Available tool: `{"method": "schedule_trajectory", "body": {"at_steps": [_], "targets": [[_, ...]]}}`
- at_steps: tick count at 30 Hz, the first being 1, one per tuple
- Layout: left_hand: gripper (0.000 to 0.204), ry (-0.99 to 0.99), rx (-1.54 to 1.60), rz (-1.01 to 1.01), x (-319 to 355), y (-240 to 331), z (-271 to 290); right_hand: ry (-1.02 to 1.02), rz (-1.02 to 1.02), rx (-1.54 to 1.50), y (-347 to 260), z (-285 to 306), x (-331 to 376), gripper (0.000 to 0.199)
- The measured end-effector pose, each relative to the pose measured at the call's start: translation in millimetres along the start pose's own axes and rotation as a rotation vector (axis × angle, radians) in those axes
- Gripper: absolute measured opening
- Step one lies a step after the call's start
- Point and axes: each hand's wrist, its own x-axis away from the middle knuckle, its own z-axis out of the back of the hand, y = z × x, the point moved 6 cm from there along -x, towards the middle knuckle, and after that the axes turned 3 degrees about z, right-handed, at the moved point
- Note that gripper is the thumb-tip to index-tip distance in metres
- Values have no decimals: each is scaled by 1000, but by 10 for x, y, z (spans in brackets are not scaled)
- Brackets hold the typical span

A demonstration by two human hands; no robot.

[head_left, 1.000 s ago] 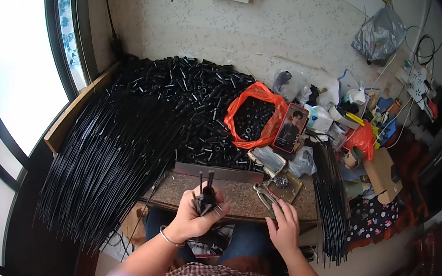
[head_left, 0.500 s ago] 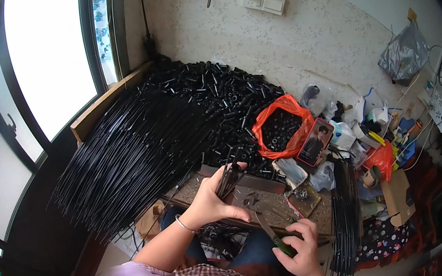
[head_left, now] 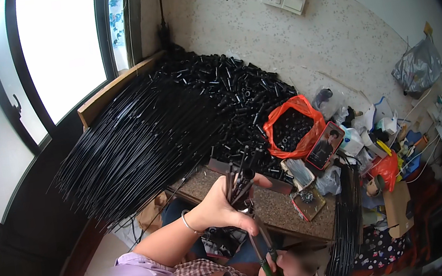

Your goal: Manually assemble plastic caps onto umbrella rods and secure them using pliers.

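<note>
Beneath the window, black rods [head_left: 138, 149] fan over the floor. Your left hand [head_left: 220, 208] grips a bunch of short black tubes [head_left: 240, 177] above the stone slab [head_left: 275, 209]; your right hand [head_left: 283, 272] clasps green-handled pliers [head_left: 264, 255].

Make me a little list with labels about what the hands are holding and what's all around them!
left hand: grips a bunch of thin black rods, raised above the small board
right hand: low in the picture, holds pliers with green handles
big pile: long black rods fanned out by the window
heap: short black tubes against the wall
orange bag: open, with black pieces inside
also near: phone, small tin of tiny parts
</note>
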Motion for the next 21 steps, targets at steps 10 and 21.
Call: {"method": "schedule_trajectory", "body": {"at_steps": [10, 21], "targets": [[58, 199, -300, 3, 94, 56, 177, 294, 813, 2084, -906, -543, -67, 47], [54, 147, -301, -85, 68, 184, 122, 371, 792, 1782, -692, -436, -238, 47]]}}
